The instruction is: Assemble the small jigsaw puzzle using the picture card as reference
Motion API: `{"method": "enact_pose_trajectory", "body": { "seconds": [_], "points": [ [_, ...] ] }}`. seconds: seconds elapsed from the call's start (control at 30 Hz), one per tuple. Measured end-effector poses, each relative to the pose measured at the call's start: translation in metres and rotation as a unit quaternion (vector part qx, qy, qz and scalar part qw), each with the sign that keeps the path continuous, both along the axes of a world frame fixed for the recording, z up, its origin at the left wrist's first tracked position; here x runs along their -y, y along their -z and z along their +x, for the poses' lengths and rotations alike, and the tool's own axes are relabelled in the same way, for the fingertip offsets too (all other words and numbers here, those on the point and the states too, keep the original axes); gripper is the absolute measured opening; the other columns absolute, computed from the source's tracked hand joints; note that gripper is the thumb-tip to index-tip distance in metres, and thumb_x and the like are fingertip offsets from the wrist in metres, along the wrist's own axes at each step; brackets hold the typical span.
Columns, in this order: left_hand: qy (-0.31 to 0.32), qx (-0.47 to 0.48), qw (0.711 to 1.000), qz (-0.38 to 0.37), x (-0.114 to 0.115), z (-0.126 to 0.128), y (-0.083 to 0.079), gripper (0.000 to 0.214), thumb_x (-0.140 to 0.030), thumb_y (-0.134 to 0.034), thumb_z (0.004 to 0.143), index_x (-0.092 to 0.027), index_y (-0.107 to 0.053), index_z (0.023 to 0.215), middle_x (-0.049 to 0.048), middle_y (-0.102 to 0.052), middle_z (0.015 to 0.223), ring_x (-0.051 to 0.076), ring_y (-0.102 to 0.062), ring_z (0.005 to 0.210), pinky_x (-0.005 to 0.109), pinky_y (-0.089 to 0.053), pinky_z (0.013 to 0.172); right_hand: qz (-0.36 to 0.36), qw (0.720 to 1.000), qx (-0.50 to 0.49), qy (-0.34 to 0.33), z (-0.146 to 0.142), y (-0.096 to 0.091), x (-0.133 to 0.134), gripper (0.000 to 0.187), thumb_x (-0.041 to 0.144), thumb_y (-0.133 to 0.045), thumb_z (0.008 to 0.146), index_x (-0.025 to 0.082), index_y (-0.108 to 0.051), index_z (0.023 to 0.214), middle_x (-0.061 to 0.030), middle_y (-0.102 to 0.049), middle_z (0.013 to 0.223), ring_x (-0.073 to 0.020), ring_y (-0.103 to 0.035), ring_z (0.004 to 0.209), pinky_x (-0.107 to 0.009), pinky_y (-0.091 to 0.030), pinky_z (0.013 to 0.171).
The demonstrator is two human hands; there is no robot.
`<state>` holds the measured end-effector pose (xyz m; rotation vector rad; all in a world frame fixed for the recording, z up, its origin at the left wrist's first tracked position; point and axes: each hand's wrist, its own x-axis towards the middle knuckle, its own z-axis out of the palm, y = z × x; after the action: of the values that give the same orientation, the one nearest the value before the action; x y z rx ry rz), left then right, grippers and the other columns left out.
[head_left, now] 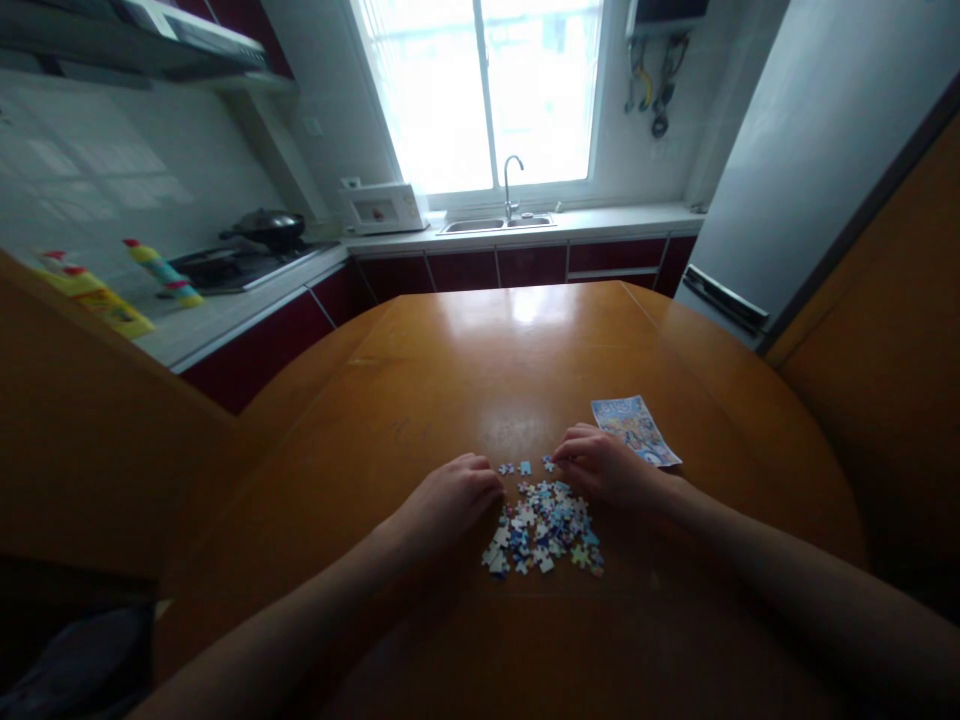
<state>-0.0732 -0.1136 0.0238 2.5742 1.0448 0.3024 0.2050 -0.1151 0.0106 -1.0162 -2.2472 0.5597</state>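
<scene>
A loose pile of small jigsaw puzzle pieces (551,520) lies on the wooden table, mostly pale blue and white. Just beyond it, a short row holds a few separate pieces, among them a light blue piece (525,467). My left hand (459,492) rests at the pile's left edge with its fingers curled; anything inside them is hidden. My right hand (600,464) is at the far right of the pile, fingers bent together, the tips touching a puzzle piece (548,463) at the row's right end. Behind this hand lies a printed picture sheet (637,428).
The round wooden table (480,350) reaches toward a counter with a sink (495,224), a white microwave (386,208) and a wok (268,228) on the stove. Cleaning bottles (161,272) stand at the left. A fridge (810,160) is on the right.
</scene>
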Motion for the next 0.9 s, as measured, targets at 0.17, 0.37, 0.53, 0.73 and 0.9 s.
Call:
{"method": "enact_pose_trajectory", "body": {
  "seconds": [0.17, 0.37, 0.53, 0.73, 0.9],
  "points": [
    [-0.018, 0.030, 0.999, -0.021, -0.005, -0.002, 0.005, 0.018, -0.025, -0.059, 0.095, -0.020, -0.076, 0.089, 0.0046, -0.064, 0.088, 0.014, -0.059, 0.079, 0.025, -0.047, 0.072, -0.023, 0.997, 0.055, -0.056, 0.006, -0.009, 0.004, 0.012, 0.013, -0.065, 0.087, 0.019, -0.074, 0.084, -0.0047, -0.064, 0.083, -0.0154, -0.057, 0.077, -0.027, -0.045, 0.069],
    [-0.008, 0.078, 0.996, 0.039, -0.007, 0.002, 0.015, 0.019, -0.021, -0.060, 0.094, -0.025, -0.075, 0.105, 0.0048, -0.062, 0.095, 0.015, -0.058, 0.086, 0.026, -0.048, 0.076, -0.056, 0.987, 0.090, -0.122, 0.006, -0.013, 0.009, 0.017, 0.010, -0.066, 0.086, 0.022, -0.076, 0.093, -0.0045, -0.064, 0.092, -0.0157, -0.059, 0.085, -0.027, -0.047, 0.075],
    [0.084, 0.010, 0.991, 0.108, 0.003, 0.012, 0.008, 0.035, -0.016, -0.061, 0.092, -0.033, -0.068, 0.121, 0.0064, -0.060, 0.108, 0.020, -0.051, 0.095, 0.032, -0.048, 0.083, -0.050, 0.986, 0.105, -0.119, 0.005, -0.013, 0.010, 0.017, 0.010, -0.065, 0.086, 0.022, -0.075, 0.095, -0.0056, -0.064, 0.094, -0.0169, -0.058, 0.088, -0.028, -0.047, 0.077],
    [0.067, -0.010, 0.988, 0.138, 0.007, 0.014, -0.002, 0.027, -0.019, -0.060, 0.093, -0.030, -0.071, 0.114, 0.0069, -0.060, 0.109, 0.021, -0.050, 0.095, 0.034, -0.048, 0.086, -0.049, 0.985, 0.119, -0.119, 0.003, -0.018, 0.011, 0.017, 0.009, -0.065, 0.086, 0.022, -0.073, 0.093, -0.0062, -0.064, 0.095, -0.0179, -0.058, 0.089, -0.029, -0.047, 0.078],
    [0.062, -0.002, 0.988, 0.141, 0.004, 0.011, 0.006, 0.024, -0.020, -0.059, 0.095, -0.030, -0.070, 0.114, 0.0066, -0.061, 0.109, 0.021, -0.051, 0.097, 0.034, -0.049, 0.085, -0.048, 0.985, 0.122, -0.115, 0.003, -0.018, 0.011, 0.012, 0.010, -0.065, 0.085, 0.020, -0.069, 0.092, -0.0066, -0.063, 0.095, -0.0189, -0.056, 0.090, -0.030, -0.046, 0.078]
  ]
}}
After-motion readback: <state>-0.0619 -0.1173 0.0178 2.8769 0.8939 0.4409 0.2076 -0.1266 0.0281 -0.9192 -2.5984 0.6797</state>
